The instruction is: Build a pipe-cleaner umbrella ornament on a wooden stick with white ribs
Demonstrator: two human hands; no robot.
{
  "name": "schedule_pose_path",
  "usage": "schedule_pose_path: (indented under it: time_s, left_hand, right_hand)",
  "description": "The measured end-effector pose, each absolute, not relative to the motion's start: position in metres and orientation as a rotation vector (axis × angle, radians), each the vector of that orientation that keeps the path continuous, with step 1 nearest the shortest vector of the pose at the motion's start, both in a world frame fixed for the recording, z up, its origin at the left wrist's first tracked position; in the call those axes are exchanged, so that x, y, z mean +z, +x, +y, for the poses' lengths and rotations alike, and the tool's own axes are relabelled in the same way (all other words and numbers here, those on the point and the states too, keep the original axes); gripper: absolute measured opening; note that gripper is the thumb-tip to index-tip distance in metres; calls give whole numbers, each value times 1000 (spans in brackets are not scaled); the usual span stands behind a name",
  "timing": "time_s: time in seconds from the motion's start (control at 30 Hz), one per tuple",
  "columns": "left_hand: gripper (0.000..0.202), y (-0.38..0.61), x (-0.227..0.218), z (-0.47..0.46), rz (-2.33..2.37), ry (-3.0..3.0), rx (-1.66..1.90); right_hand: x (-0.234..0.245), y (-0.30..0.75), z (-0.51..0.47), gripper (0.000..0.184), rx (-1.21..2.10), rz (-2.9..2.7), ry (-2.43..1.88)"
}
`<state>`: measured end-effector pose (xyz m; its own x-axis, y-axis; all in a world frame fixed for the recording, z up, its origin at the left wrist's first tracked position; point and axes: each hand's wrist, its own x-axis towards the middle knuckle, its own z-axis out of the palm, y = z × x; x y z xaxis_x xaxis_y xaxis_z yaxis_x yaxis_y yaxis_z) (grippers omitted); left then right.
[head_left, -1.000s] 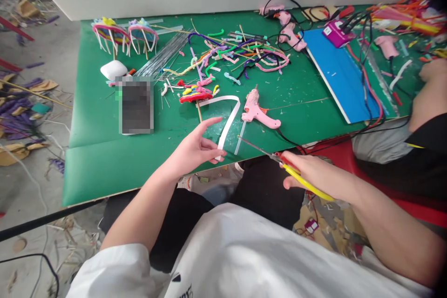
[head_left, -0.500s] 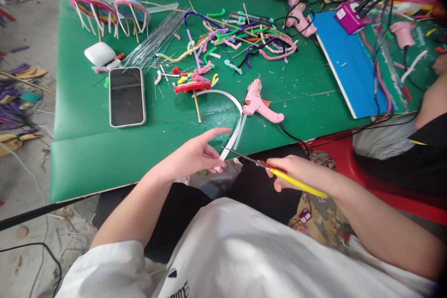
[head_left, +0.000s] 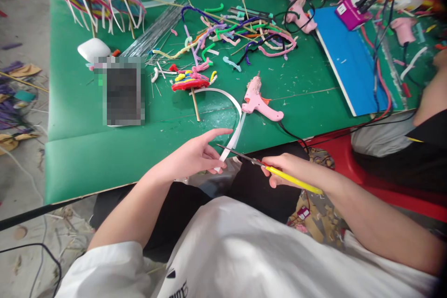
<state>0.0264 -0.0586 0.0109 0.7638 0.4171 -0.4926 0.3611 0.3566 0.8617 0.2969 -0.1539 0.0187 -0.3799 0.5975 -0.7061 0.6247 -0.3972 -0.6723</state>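
Note:
My left hand [head_left: 195, 156] pinches the near end of a long white strip [head_left: 234, 111] that curves up over the green table [head_left: 87, 149]; its index finger points outward. My right hand [head_left: 289, 170] grips yellow-handled scissors [head_left: 265, 167], whose open blades touch the strip just right of my left fingers. A colourful pipe-cleaner piece on a wooden stick [head_left: 190, 83] lies beyond the strip. A pink glue gun [head_left: 260, 102] rests to the right of it.
A blurred phone [head_left: 124, 91] and a white case [head_left: 93, 50] lie at left, two fringed craft pieces [head_left: 104, 4] behind. Loose pipe cleaners [head_left: 240, 32] fill the middle. A blue board [head_left: 349, 60], more glue guns and cables sit right, beside another person's arm [head_left: 433, 93].
My right hand has brought the scissors leftward until the blades reach the white strip. My left hand keeps its pinch on the strip. The view has shifted slightly.

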Motion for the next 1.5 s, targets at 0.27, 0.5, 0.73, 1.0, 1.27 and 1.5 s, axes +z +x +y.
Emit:
schedule_pose_path:
  time_s: [0.27,0.5,0.73,1.0,1.27,1.5]
  left_hand:
    - [75,27,10,-60,736,1226,43]
    - [73,26,8,-60,744,1252,37]
    - [72,27,10,-59,727,1249,16]
    - [70,26,8,-58,717,1243,-1]
    - [71,26,5,-57,722,1266,-28]
    - [76,20,7,-52,736,1298,-39]
  right_hand:
    - [21,293,-150,27,-1798,1829,1678]
    - [25,291,-149,23,-1739,1851,1674]
    - [26,291,-149,25,-1774,1810,1687]
    - [24,292,-149,35,-1697,1821,1735]
    - [25,291,-149,40,-1664,1752,1810]
    - [26,299,-153,32,-1703,1772,1836]
